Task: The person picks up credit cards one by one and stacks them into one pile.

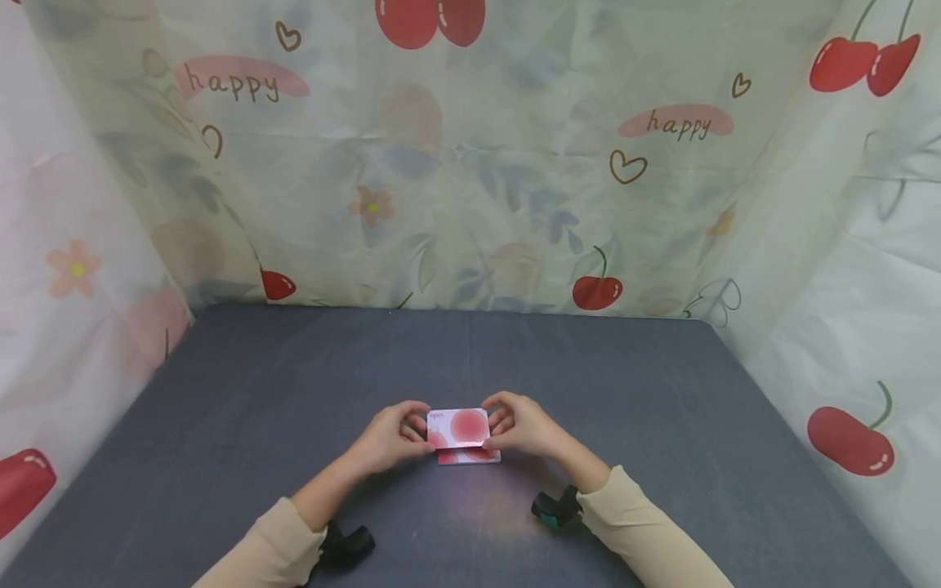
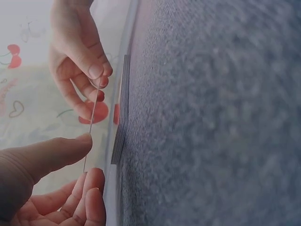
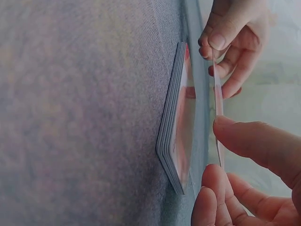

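Between my two hands a thin pink-and-white card [image 1: 457, 429] with a red round pattern is held above the table. My left hand [image 1: 390, 437] pinches its left end between thumb and fingers. At the other end, the thumb and fingers of my right hand [image 1: 524, 425] grip it the same way. Beneath it lies a neat stack of cards [image 3: 175, 122] with a similar pink face, several layers thick, flat on the cloth. In the head view the raised card hides most of that stack; a gap between the two shows in both wrist views.
A dark grey cloth covers the table [image 1: 294, 392]. Printed curtains [image 1: 470, 229] with cherries and hearts stand behind it and at both sides. Black straps or devices [image 1: 349, 545] sit at both wrists, below the beige sleeves [image 1: 272, 543].
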The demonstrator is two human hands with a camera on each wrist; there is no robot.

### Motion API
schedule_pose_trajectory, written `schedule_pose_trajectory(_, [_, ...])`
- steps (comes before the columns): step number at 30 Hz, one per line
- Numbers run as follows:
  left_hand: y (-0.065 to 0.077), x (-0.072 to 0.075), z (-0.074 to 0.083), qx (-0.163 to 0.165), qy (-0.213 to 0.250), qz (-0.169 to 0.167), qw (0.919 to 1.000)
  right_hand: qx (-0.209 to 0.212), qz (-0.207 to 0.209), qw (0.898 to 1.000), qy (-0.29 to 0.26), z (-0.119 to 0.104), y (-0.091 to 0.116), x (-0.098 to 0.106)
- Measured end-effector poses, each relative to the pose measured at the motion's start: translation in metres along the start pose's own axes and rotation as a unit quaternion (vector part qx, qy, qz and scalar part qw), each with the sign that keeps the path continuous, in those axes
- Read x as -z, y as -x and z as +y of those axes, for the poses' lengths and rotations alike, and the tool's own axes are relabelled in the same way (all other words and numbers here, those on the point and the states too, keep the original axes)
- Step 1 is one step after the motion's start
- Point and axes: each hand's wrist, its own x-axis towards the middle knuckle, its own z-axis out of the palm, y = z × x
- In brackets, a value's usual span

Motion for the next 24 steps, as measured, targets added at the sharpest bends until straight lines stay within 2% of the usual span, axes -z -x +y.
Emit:
schedule_pose_trajectory(9, [-0.002,-0.005,0.003,0.023,-0.032,0.009,0.9992,-0.003,-0.001,1.000,0.013,0.004,0.003,0.002])
schedule_pose_trajectory(24, [-0.003,-0.012,0.007,0.027,-0.056,0.004,0.9981,-0.007,-0.011,1.000,0.023,0.007,0.010,0.004])
